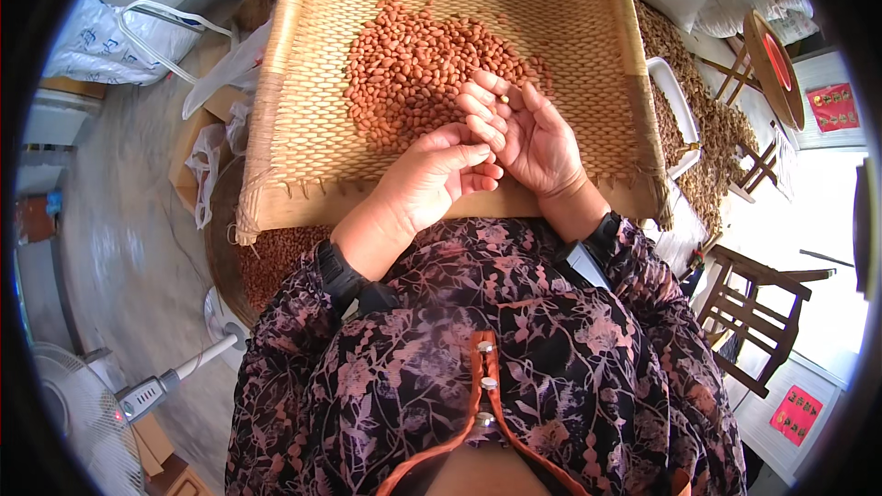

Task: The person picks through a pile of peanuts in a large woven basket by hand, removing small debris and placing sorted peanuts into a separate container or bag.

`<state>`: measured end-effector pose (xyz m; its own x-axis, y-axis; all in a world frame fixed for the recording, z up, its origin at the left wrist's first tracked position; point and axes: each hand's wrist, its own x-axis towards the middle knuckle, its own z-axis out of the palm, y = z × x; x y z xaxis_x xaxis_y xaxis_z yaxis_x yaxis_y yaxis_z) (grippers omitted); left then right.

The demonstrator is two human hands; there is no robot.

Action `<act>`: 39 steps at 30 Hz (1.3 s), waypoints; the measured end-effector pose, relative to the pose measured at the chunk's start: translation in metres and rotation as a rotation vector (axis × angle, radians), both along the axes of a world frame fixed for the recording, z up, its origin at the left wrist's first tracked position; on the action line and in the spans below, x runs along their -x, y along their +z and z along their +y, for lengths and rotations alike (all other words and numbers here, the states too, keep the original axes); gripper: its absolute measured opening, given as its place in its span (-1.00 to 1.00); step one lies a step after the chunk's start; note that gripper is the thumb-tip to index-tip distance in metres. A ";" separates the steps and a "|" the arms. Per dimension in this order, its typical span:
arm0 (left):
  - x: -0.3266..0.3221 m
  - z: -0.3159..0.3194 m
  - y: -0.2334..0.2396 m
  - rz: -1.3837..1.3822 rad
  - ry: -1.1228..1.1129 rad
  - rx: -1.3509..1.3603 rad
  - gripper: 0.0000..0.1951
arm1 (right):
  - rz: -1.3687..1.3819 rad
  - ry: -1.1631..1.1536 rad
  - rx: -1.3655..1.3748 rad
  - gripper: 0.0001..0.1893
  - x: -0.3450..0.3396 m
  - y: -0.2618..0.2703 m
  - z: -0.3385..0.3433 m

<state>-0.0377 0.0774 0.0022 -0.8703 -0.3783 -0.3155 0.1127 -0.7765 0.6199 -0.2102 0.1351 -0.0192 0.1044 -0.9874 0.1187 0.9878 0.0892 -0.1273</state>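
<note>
A woven wicker winnowing basket (586,34) with raised sides lies before me, its near wooden edge by my lap. A heap of reddish-brown shelled peanuts (413,69) covers its middle. Over the near side of the heap, my right hand (534,134) is turned palm up with curled fingers, a small pale yellowish piece (504,99) held at its fingertips. My left hand (441,169) is close beside it, thumb and forefinger brought together near the right fingers. Whether anything is between the left fingertips is hidden.
A round basket of peanuts (275,265) stands below on the left, near a fan (83,420). On the right are peanut shells (710,110), a white tray (679,110) and a wooden stool (751,310). Sacks (117,41) and a cardboard box (182,165) stand left.
</note>
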 end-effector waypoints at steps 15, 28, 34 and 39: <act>-0.190 -0.058 0.089 -0.025 0.641 0.499 -0.79 | 0.162 -0.146 -0.116 -0.67 0.013 -0.009 0.002; -0.203 -0.041 0.087 -0.638 1.129 1.113 -0.76 | 0.074 -0.162 -0.143 -0.63 0.016 -0.016 0.002; -0.101 -0.024 0.067 -0.153 0.449 0.532 -0.81 | 0.182 -0.243 -0.208 -0.63 0.013 -0.014 0.000; -0.059 -0.037 0.008 0.037 0.325 0.233 -0.77 | 0.221 -0.207 -0.108 -0.64 0.013 -0.018 -0.001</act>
<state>0.0208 0.0407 0.0101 -0.7029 -0.6932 -0.1593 0.3551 -0.5361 0.7659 -0.2228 0.1338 -0.0369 -0.0880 -0.9961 0.0089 0.9359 -0.0857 -0.3418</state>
